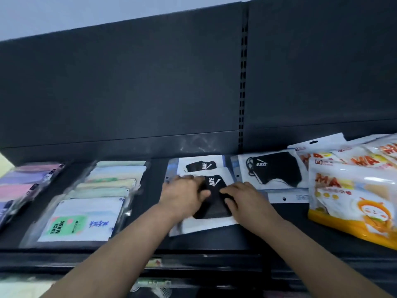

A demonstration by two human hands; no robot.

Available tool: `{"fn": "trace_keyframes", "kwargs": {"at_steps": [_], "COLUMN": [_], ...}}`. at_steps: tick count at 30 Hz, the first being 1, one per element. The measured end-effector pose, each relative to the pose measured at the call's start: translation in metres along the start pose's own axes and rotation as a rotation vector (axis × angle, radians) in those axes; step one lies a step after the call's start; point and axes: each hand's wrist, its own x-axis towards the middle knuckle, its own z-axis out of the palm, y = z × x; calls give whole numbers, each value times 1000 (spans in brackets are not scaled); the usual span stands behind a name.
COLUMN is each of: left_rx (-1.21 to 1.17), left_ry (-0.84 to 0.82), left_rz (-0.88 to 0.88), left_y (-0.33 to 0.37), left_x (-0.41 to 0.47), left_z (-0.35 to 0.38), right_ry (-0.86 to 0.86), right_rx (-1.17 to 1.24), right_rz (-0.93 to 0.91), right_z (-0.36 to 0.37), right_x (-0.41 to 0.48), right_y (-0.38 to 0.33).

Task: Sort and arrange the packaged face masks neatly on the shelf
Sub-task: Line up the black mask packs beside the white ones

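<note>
Dark shelf (214, 241) holds rows of mask packs. At its middle, the left hand (184, 193) and right hand (243, 197) press flat, fingers spread, on a black mask packet (211, 206); neither seems to clasp it. Its long axis runs front to back, slightly tilted.

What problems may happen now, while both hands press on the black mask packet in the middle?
The black mask packet under the left hand and right hand lies skewed; pushing may shift the packet behind. The leaning orange packs might slide onto the neighbouring black mask packet.
</note>
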Motion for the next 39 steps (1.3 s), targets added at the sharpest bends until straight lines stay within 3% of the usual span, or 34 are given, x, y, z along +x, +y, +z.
{"fn": "trace_keyframes", "kwargs": {"at_steps": [2,5,11,15,17,19,21,24,27,33,39], "left_rx": [24,19,-38,-9,-8,-109,-345,-663,-743,-986,-1076], "left_ry": [-166,-229,-155,-170,-84,98,112,-41,-73,-52,-1], "left_rz": [37,47,120,111,123,187,231,129,21,-213,-233], "left_y": [-6,-33,-42,-39,-26,-3,27,64,92,113,92], "left_x": [-6,-2,7,11,12,16,21,29,38,60,77], "left_z": [6,7,19,14,7,4,2,1,4,16,13], "right_ry": [19,120,-72,-157,-142,-113,-81,-53,-20,41,201], "right_rx": [52,-141,-328,-248,-231,-264,-281,-266,-326,-294,-246], "right_rz": [13,51,414,390,354,346,375,487,562,491,418], "right_z": [1,-1,-4,-8,-15,-20,-18,-14,-19,-27,-38], "right_x": [6,11,-1,-10,-14,-19,-29,-41,-48,-49,-48], "right_y": [-3,4,23,21,21,23,30,42,57,74,60]}}
